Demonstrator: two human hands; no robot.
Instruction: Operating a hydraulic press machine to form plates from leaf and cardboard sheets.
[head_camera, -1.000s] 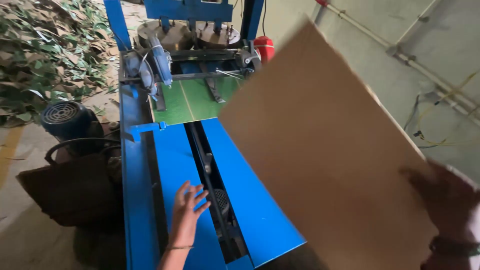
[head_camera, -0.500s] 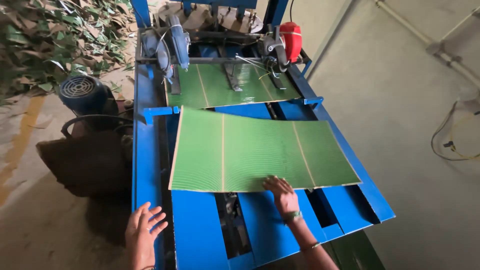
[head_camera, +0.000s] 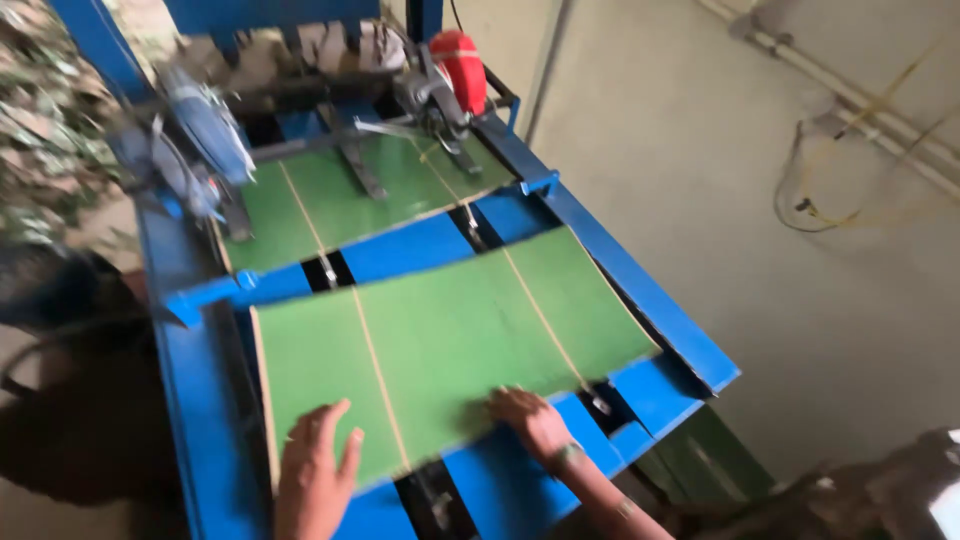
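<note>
On the blue table (head_camera: 600, 250), from the head view, I see the green sheet (head_camera: 450, 340) lying flat, long axis crosswise, just ahead of both hands. Left hand (head_camera: 315, 470) and right hand (head_camera: 530, 420) press its near edge, grip open, fingers spread.

We are seeing a thin green sheet (head_camera: 450, 340) looking like matt printed cardboard, its raw brown edge showing. The blue table (head_camera: 620, 270) is showing painted metal, smooth with a slight sheen. The red motor housing (head_camera: 458, 62) is looking glossy, and the grey floor (head_camera: 780, 160) is looking like rough concrete.
</note>
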